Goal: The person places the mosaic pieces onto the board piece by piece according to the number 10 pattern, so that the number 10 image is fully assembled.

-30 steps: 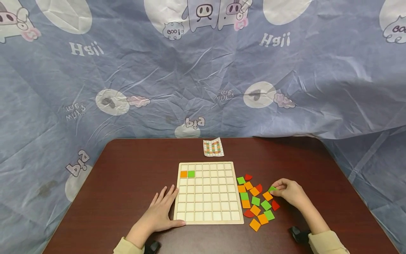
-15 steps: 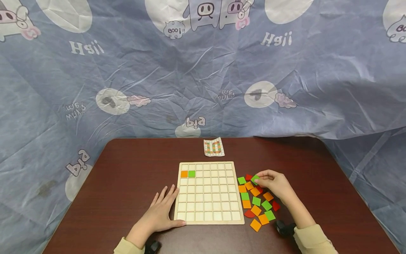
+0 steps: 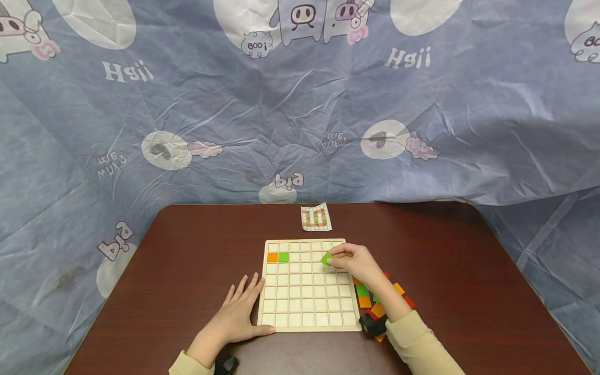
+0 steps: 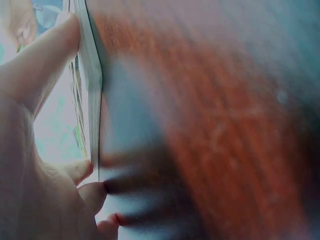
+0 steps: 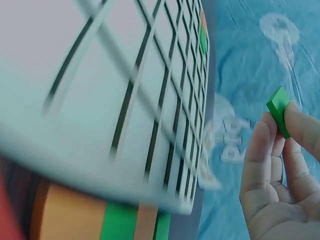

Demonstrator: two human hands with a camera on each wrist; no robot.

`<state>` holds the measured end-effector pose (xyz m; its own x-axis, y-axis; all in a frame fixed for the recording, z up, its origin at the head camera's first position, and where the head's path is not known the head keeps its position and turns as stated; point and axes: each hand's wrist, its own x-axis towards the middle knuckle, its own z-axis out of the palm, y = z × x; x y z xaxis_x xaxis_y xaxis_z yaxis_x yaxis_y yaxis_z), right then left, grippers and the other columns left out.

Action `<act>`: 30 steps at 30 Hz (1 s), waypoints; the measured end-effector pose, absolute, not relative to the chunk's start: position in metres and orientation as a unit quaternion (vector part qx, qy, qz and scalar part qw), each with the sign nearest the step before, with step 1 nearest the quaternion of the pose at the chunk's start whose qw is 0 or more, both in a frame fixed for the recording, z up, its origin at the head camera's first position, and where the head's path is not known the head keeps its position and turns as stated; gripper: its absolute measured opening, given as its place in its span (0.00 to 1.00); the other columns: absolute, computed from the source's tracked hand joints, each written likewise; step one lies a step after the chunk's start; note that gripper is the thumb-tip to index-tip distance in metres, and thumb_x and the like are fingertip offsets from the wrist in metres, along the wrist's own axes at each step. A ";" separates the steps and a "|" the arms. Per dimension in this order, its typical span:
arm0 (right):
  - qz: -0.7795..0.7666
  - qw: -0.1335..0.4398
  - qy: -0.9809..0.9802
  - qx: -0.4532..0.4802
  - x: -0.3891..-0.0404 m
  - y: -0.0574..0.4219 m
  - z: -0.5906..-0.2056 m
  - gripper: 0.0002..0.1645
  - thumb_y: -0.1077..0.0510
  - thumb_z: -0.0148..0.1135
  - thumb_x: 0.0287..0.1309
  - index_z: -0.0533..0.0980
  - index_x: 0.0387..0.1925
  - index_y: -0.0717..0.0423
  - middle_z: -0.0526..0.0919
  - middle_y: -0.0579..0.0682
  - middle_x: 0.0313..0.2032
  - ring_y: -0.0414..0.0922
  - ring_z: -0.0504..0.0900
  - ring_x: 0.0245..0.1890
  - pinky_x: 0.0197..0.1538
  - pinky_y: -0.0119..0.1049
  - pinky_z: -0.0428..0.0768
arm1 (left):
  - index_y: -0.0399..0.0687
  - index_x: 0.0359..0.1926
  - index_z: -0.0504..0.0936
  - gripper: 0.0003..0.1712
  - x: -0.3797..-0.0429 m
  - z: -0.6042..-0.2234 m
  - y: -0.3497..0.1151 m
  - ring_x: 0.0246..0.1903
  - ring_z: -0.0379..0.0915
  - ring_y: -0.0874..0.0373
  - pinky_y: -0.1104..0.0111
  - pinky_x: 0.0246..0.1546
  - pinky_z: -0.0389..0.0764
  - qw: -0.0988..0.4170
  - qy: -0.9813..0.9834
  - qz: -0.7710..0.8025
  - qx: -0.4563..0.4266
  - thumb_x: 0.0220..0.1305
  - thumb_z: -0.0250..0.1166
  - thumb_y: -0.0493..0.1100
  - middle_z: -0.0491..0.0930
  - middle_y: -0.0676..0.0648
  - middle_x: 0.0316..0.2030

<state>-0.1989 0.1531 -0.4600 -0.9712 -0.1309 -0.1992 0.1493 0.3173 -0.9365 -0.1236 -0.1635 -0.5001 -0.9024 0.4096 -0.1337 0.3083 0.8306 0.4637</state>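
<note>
Presently, the right hand (image 3: 354, 261) pinches a green square tile (image 3: 325, 259) between its fingers above the pale gridded wooden board's (image 3: 307, 291) far right; the left hand (image 3: 236, 315), fingers spread, touches its left edge. Judged step: transfer; next calls for squaring the tile to a cell.

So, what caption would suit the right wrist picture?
A right hand pinches a green tile near a gridded board.

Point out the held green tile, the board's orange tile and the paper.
Held green tile (image 5: 280, 106): right wrist view, on its flat face.
Orange tile (image 3: 272, 257): head view, middle of its top.
Paper (image 3: 316, 217): head view, on its printed grid.
</note>
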 end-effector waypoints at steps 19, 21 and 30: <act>-0.515 0.120 0.846 -0.068 -0.220 0.066 -0.471 0.07 0.62 0.69 0.57 0.84 0.38 0.59 0.87 0.50 0.31 0.51 0.85 0.33 0.34 0.35 0.81 | 0.44 0.77 0.51 0.66 -0.124 -0.501 -0.162 0.77 0.37 0.36 0.36 0.72 0.45 0.115 0.949 0.227 0.184 0.47 0.70 0.72 0.46 0.38 0.77; -0.500 0.111 0.856 -0.073 -0.221 0.062 -0.473 0.06 0.62 0.70 0.56 0.84 0.37 0.59 0.87 0.49 0.30 0.49 0.85 0.31 0.32 0.31 0.78 | 0.44 0.77 0.51 0.66 -0.124 -0.501 -0.162 0.77 0.37 0.36 0.36 0.72 0.44 0.115 0.950 0.226 0.184 0.48 0.70 0.73 0.46 0.38 0.77; -0.453 0.099 0.881 -0.092 -0.225 0.049 -0.477 0.04 0.63 0.71 0.54 0.85 0.34 0.58 0.86 0.48 0.28 0.41 0.81 0.27 0.32 0.29 0.78 | 0.44 0.77 0.51 0.66 -0.124 -0.502 -0.163 0.77 0.36 0.36 0.36 0.71 0.44 0.115 0.949 0.230 0.184 0.48 0.70 0.72 0.46 0.37 0.77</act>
